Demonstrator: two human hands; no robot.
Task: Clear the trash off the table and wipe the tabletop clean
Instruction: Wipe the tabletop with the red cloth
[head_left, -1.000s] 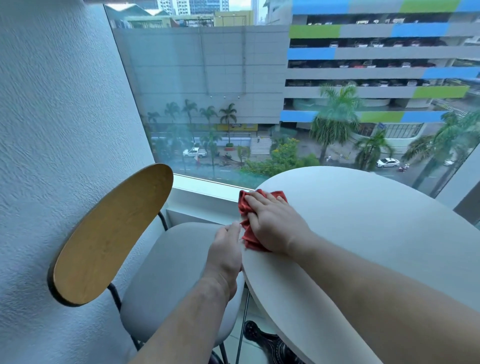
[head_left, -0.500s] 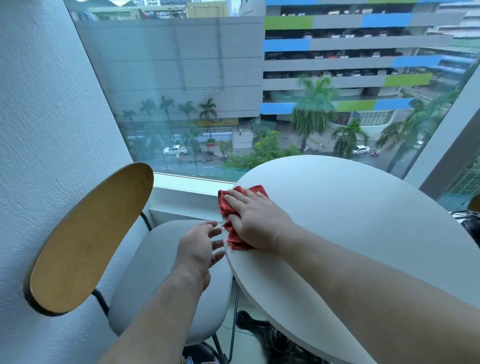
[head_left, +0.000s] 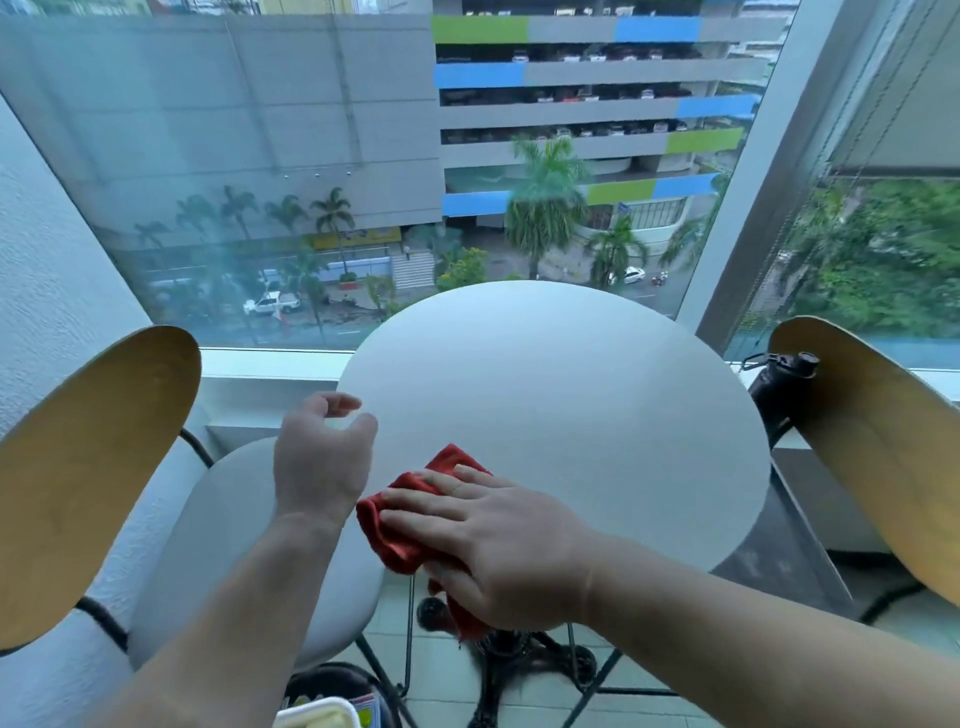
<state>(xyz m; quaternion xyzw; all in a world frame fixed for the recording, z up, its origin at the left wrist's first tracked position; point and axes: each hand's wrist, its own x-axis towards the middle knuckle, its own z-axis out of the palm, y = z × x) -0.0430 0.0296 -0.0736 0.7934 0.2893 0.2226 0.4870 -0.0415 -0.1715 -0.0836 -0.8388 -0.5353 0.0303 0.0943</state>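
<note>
A round white table (head_left: 561, 384) stands in front of me by the window. My right hand (head_left: 498, 540) lies flat on a crumpled red cloth (head_left: 400, 535) at the table's near left edge, and part of the cloth hangs over the rim. My left hand (head_left: 319, 457) hovers just off the table's left edge, fingers loosely curled and apart, holding nothing. No trash is visible on the tabletop.
A chair with a wooden back (head_left: 88, 467) and grey seat (head_left: 234, 545) stands on the left. Another wooden chair back (head_left: 872, 441) is on the right, with a black bottle (head_left: 779, 384) beside it. A bin with wrappers (head_left: 332, 706) sits on the floor below.
My right hand has dragged the red cloth from the table's far left edge toward me along the rim. My left hand lifted higher beside the edge. The view swung right.
</note>
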